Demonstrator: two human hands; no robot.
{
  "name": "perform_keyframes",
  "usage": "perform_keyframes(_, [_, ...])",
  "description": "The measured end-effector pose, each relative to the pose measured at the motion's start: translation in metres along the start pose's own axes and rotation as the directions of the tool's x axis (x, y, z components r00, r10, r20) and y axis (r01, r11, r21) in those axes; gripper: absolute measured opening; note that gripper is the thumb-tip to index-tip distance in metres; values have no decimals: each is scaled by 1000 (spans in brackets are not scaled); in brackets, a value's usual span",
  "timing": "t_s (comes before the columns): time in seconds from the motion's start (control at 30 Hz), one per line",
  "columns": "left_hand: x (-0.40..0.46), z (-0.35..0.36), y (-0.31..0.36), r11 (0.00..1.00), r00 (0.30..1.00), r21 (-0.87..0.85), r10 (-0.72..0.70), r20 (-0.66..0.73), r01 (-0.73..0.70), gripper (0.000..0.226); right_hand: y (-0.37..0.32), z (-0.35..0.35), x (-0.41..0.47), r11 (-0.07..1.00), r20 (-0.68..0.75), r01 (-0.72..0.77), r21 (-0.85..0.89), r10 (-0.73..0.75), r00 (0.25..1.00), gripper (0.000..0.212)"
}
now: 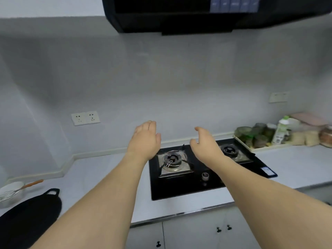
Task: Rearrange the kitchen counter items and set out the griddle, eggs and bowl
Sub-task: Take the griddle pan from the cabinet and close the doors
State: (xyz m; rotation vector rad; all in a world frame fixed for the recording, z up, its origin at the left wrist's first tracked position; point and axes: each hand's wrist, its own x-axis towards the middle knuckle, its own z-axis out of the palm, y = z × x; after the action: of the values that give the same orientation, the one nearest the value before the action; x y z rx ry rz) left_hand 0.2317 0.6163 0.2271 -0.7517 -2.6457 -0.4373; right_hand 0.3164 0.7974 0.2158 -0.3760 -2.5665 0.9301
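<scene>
A black round griddle [28, 212] with a loop handle lies flat at the counter's front left. Behind it stands a white bowl [10, 190] with a wire whisk [19, 189] resting in it, orange handle pointing right. No eggs are visible. My left hand [145, 139] and my right hand [206, 144] are both stretched forward in the air above the gas stove, fingers relaxed, palms turned toward each other. Neither hand holds or touches anything.
A black two-burner gas stove [179, 189] is set into the white counter [100, 177]. At the back right a tray [255, 149] carries jars and a white bottle [281, 131], with more containers beside it. A range hood [197, 17] hangs overhead. Wall sockets [85, 118] sit at the left.
</scene>
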Motion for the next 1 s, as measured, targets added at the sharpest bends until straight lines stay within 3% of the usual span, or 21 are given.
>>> perform_keyframes(0.2, [37,-12,144,985,982,-4,174,-76,-175,44,55,-132,-5,998,-133,1,-66,-9,991,54])
perform_keyframes(0.5, [74,-49,301,944,910,42,327,-254,-327,50,114,-293,-13,993,-326,4,-122,-43,945,53])
perform_keyframes(1.0, [145,-116,471,827,713,116,538,-449,-550,45,137,-456,-13,958,-490,8,-285,-154,858,54])
